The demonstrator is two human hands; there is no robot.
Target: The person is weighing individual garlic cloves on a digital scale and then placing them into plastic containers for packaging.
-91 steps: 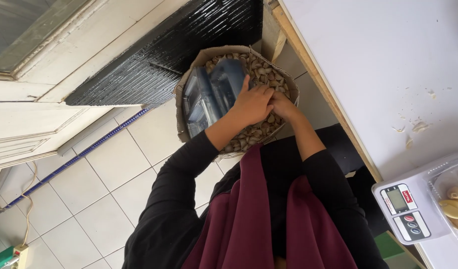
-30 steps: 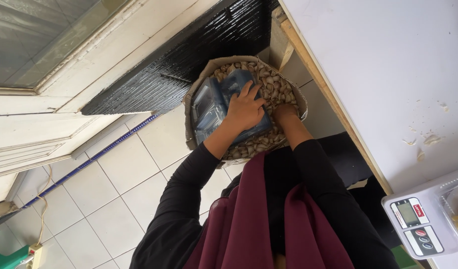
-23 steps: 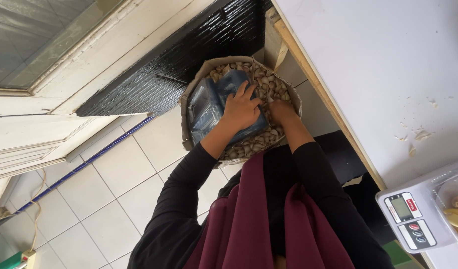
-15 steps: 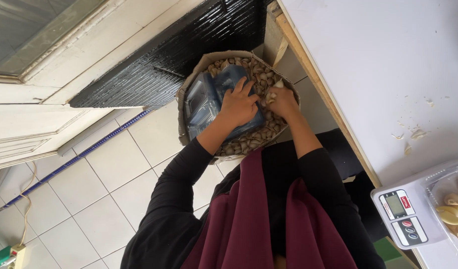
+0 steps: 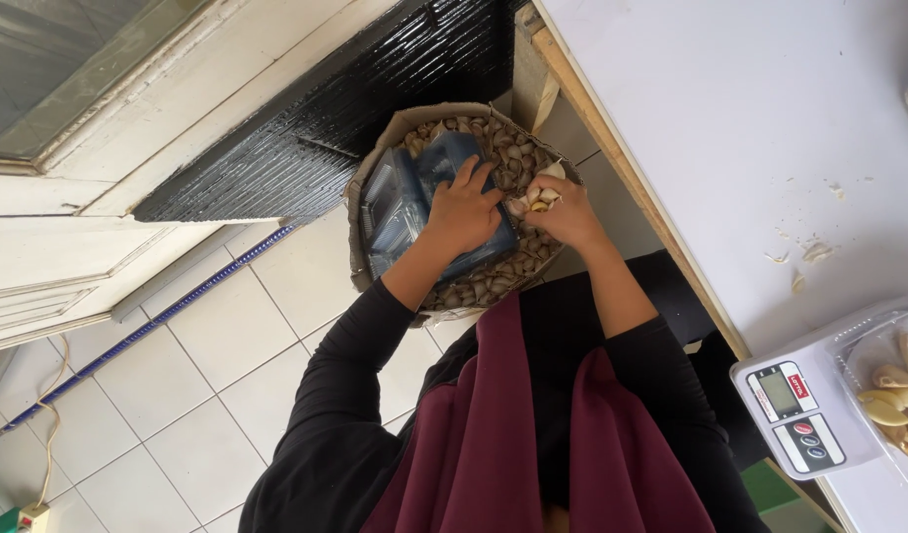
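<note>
Gathering garlic cloves from the floor sack

My right hand (image 5: 565, 209) is clenched around a few garlic cloves (image 5: 536, 195); my left hand (image 5: 461, 205) lies flat, fingers spread, on the blue trays (image 5: 407, 202). Keep the fist cupped while lifting clear of the sack (image 5: 380, 148), beside the table (image 5: 730, 118).

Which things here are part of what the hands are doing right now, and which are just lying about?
In use:
- left hand, resting on the blue plastic trays
- right hand, holding garlic cloves
- sack of garlic cloves on the floor

Lying about:
- digital scale with a clear tray of peeled cloves
- garlic skin scraps on the white table
- black mat
</note>
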